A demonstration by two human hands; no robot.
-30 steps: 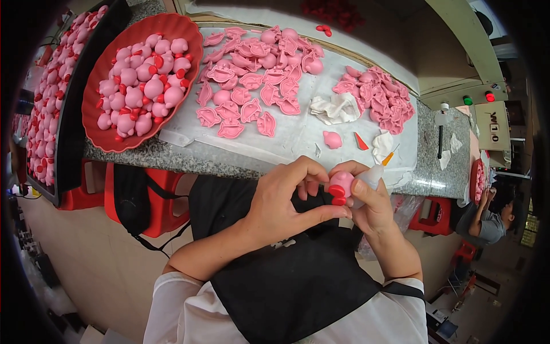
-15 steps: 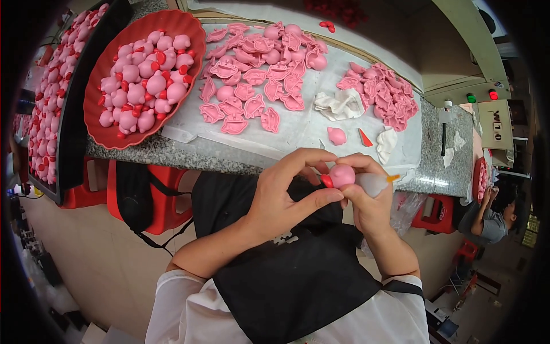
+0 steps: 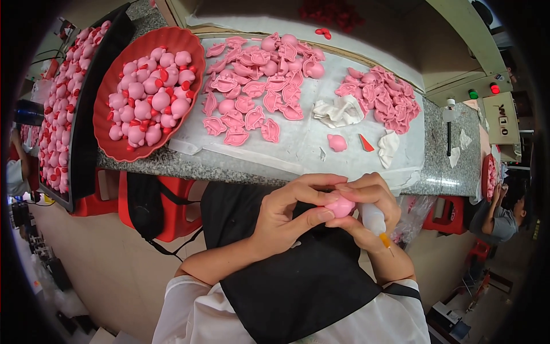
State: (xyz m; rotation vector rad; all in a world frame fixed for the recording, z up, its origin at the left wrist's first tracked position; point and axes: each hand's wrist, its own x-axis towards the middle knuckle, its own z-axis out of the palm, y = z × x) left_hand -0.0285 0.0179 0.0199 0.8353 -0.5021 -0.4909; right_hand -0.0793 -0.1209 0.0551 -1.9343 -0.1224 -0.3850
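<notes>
Close to my body, just off the table's front edge, both hands pinch a round pink plastic piece [image 3: 341,206]. My left hand [image 3: 286,215] grips it from the left with thumb and fingertips. From the other side, my right hand [image 3: 372,198] presses thumb and fingers against it. Tucked in that right hand is a translucent dropper bottle [image 3: 373,219], its orange needle tip pointing downward. Fingers cover much of the pink piece, and no red part shows on it. Another pink piece [image 3: 337,143] lies on the table beyond, beside a small red triangular blade-like piece [image 3: 366,143].
A red scalloped bowl [image 3: 105,86] of pink-and-red pieces stands left, next to a black tray [image 3: 86,109] with more. Pink half shells [image 3: 255,89] cover the white sheet, another pile [image 3: 395,97] lying right. Crumpled tissue [image 3: 338,111] lies between. Red stools [image 3: 177,212] stand below.
The bottle's orange tip has swung from pointing right to pointing down. Both hands sit lower in the picture with the pink piece, and its red part has gone out of sight.
</notes>
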